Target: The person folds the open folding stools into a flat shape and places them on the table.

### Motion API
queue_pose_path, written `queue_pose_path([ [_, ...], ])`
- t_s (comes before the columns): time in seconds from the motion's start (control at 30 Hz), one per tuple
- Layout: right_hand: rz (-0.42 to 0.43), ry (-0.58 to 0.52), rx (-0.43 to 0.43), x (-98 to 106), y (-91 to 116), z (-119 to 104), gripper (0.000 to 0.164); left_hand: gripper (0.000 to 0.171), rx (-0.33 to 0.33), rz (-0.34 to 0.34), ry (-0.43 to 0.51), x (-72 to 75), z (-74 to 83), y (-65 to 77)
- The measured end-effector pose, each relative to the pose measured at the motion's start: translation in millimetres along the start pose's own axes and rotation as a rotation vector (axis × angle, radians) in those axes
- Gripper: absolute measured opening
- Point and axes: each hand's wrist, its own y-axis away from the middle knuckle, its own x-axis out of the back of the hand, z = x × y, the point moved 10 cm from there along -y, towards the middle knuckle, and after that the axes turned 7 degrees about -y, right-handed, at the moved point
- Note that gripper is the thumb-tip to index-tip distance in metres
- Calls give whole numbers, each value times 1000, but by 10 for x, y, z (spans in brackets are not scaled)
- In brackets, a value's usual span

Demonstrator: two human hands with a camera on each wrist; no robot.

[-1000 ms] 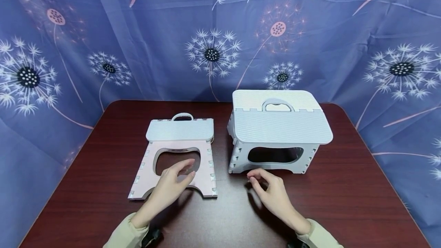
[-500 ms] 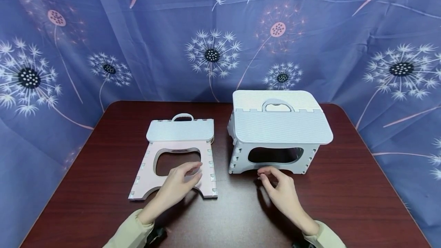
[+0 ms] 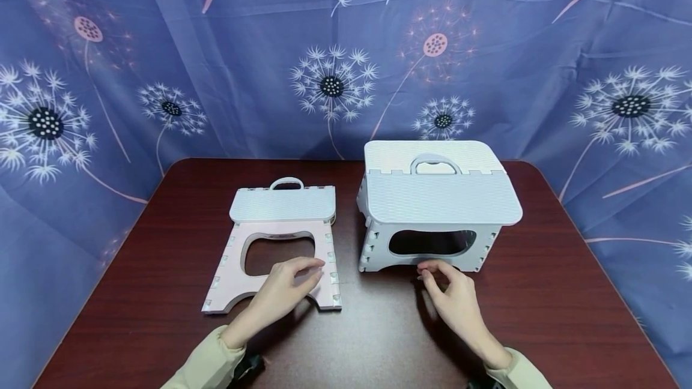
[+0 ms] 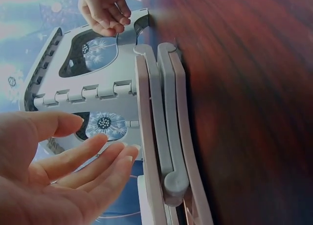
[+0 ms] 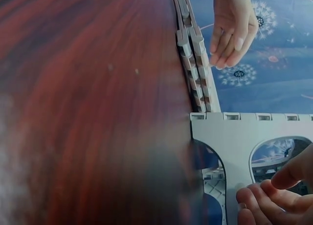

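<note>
A folded step stool (image 3: 229, 281) with pink legs and a white top lies flat on the table at left. To its right a white step stool (image 3: 440, 200) stands unfolded on its legs, its carry handle in the middle of the seat. My left hand (image 3: 283, 293), empty and with fingers loosely bent, hovers over the lower right part of the folded stool. In the left wrist view its fingers (image 4: 98, 161) are spread from the thumb above the stool's stacked panels. My right hand (image 3: 451, 296) is at the standing stool's front lower edge, holding nothing, fingers loosely curled close to the leg panel (image 5: 239, 142).
Both stools are on a dark reddish wooden table (image 3: 562, 293). Behind and beside it hangs a blue curtain (image 3: 259, 77) with dandelion prints. Oval openings show in the legs of both stools. Dark straps (image 3: 248, 368) show at the sleeves.
Both hands have drifted to the right, the right hand farther, along the standing stool's front edge. Neither stool has moved.
</note>
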Motion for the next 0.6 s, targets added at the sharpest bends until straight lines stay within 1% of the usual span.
queue_pose_path([
  [0.2,63,34,-16,115,-18,67,16,29,-10,-17,13,-2,6,-29],
  [0.3,90,30,-31,164,-12,92,17,30,-15,-17,24,4,16,-43],
  [0.53,156,35,-86,274,-1,159,16,20,-66,10,23,-10,82,-76],
  [0.6,181,29,-106,318,-1,179,15,19,-71,12,25,-20,89,-82],
])
